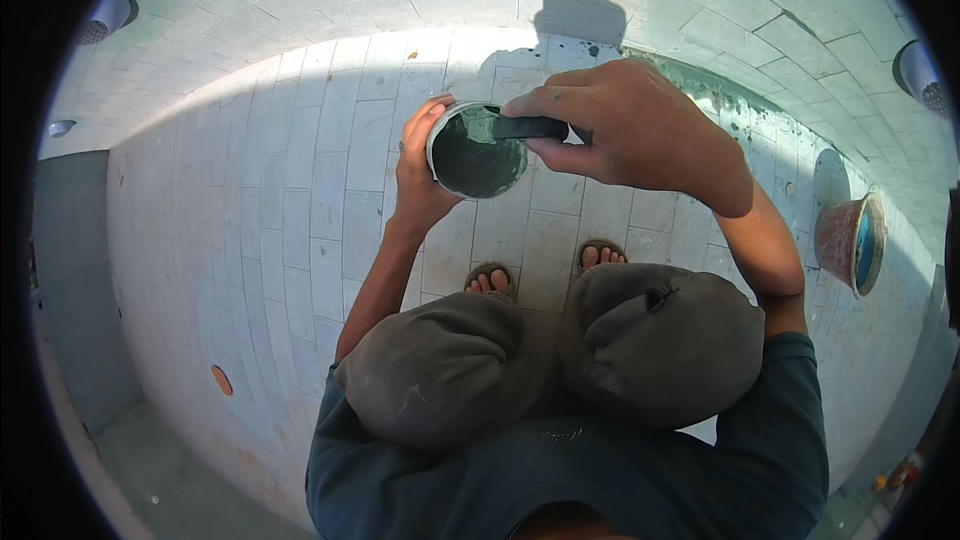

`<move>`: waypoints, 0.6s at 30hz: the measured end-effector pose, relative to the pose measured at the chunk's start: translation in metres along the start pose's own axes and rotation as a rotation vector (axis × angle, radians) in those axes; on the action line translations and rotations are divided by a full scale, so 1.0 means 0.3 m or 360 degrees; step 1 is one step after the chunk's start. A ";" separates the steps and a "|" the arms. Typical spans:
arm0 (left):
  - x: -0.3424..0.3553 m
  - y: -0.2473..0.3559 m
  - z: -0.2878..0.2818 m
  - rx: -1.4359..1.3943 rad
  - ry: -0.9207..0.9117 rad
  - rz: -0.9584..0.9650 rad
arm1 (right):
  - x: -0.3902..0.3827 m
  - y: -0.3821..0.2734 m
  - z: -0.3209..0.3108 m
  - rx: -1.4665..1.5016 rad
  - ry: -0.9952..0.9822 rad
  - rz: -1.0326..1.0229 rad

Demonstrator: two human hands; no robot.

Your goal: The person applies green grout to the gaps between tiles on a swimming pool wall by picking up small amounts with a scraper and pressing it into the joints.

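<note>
In front of my knees, my left hand (422, 175) wraps round the side of a small round tub (432, 158) with a pale rim. Dark green stuff (470, 162) fills its inside, partly smeared up the wall. My right hand (640, 125) grips a tool with a thick black handle (535, 127) at the tub's far right rim. The tool's working end reaches over or into the tub and is coated green, so I cannot tell whether it is a scraper or a brush. Both hands are closed on what they hold.
I squat in sandals on a pale tiled floor (300, 200). A reddish-brown bucket (838, 240), blue inside, lies tilted or stands at the right. Green smears (700, 88) run along the wall's foot. An orange-brown oval piece (221, 380) lies at lower left. Round fittings (112, 15) stick out from the wall.
</note>
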State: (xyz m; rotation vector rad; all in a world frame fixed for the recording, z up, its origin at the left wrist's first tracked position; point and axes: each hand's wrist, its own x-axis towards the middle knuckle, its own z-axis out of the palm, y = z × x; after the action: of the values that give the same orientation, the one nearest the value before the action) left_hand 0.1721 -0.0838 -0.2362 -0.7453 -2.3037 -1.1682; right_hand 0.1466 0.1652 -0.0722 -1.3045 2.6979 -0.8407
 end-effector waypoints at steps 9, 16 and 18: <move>-0.031 0.004 0.064 -0.0030 0.0159 0.0122 | 0.030 0.014 0.239 -0.0309 -0.0298 0.0164; -0.089 0.009 0.091 -0.0152 0.0044 -0.0110 | 0.022 0.088 0.254 0.0301 -0.0561 0.0356; -0.090 0.017 0.097 -0.0130 0.0034 -0.0146 | 0.007 0.127 0.253 0.0528 -0.0561 0.0393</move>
State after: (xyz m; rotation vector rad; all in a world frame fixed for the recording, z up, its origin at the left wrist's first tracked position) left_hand 0.1915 -0.0641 -0.2653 -0.6583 -2.3058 -1.3115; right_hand 0.1370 0.1481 -0.1549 -0.9247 2.2657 -0.8841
